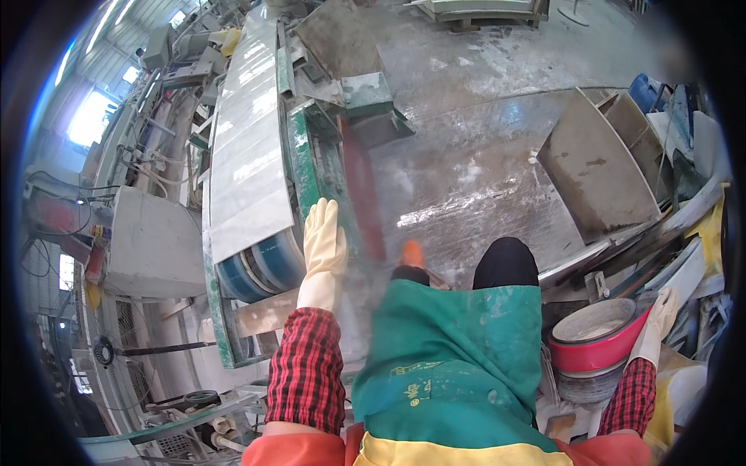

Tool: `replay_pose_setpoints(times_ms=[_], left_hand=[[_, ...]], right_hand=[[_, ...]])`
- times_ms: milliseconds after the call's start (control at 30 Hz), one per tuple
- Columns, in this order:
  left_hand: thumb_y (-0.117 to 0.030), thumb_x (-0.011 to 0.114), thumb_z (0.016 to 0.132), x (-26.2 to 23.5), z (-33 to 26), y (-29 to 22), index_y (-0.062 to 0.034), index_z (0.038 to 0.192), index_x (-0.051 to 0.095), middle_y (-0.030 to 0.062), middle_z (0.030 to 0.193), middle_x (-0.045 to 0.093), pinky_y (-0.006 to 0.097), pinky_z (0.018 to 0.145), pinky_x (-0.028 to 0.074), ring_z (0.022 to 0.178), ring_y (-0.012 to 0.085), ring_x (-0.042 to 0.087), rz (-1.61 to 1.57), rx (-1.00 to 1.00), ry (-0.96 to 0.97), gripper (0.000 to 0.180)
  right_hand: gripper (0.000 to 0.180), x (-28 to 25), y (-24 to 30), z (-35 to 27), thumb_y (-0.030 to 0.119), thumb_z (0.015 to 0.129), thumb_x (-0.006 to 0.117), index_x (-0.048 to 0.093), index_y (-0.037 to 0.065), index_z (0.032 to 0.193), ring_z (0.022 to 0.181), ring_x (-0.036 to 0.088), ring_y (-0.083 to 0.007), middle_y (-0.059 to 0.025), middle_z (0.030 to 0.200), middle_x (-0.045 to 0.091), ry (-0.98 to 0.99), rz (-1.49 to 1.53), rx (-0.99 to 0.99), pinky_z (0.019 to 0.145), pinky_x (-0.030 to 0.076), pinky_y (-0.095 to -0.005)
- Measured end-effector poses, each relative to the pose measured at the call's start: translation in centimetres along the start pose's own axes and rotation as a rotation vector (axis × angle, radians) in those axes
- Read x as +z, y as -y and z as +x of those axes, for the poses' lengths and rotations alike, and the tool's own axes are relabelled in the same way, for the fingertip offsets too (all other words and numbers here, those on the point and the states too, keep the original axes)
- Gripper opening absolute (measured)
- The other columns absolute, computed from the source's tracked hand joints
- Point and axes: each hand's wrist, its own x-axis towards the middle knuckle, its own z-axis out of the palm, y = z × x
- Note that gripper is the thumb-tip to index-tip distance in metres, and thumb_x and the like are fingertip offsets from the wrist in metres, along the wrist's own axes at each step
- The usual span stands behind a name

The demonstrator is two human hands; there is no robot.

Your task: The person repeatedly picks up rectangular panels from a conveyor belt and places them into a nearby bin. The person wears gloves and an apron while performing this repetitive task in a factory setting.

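My left hand, in a cream rubber glove, lies at the green metal frame beside the conveyor's blue end roller. Its fingers stretch forward, held flat with nothing in them. A pale grey belt runs away from the roller. Far to the right, my right hand, gloved alike, reaches past a round drum with a red band. The fingers there look extended along a pale sheet and I see nothing gripped. Red-and-black checked sleeves cover both forearms.
A green apron hangs over my front. Wet concrete floor spreads ahead. A large grey-brown metal bin stands at the right, with stacked offcuts beyond it. Machinery and hoses crowd the left, near a pale box-shaped housing.
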Motion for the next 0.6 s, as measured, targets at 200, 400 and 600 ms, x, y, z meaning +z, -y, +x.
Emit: replay_pose_setpoints(times_ms=[200,400,600], left_hand=[[-0.002,0.053,0.089,0.8,-0.5,1.1,0.0039,0.096,0.065,0.0218,0.154,0.045,0.045,0.123,0.028,0.145,0.0419,0.037,0.034,-0.033,0.011,0.015],[-0.002,0.053,0.087,0.5,-0.3,0.7,0.0069,0.097,0.067,0.021,0.154,0.046,0.044,0.124,0.027,0.145,0.0412,0.038,-0.008,-0.044,0.005,0.02],[-0.005,0.051,0.088,-0.1,-0.1,0.3,0.0095,0.104,0.069,0.0209,0.153,0.047,0.044,0.123,0.028,0.144,0.0406,0.04,-0.013,-0.062,0.03,0.028]], right_hand=[[0.052,-1.1,2.4,-0.6,0.035,0.106,0.045,0.056,-0.005,0.137,0.13,0.052,-0.0399,-0.026,0.14,0.056,-0.035,0.012,-0.024,0.112,0.04,-0.0439],[0.051,-1.9,3.7,-1.5,0.035,0.105,0.046,0.057,-0.005,0.135,0.129,0.054,-0.0395,-0.026,0.138,0.058,-0.054,-0.002,0.001,0.111,0.041,-0.0442],[0.05,-3.3,4.9,-2.2,0.033,0.105,0.047,0.057,-0.005,0.135,0.129,0.054,-0.0398,-0.0263,0.138,0.058,-0.019,0.005,0.026,0.112,0.041,-0.0446]])
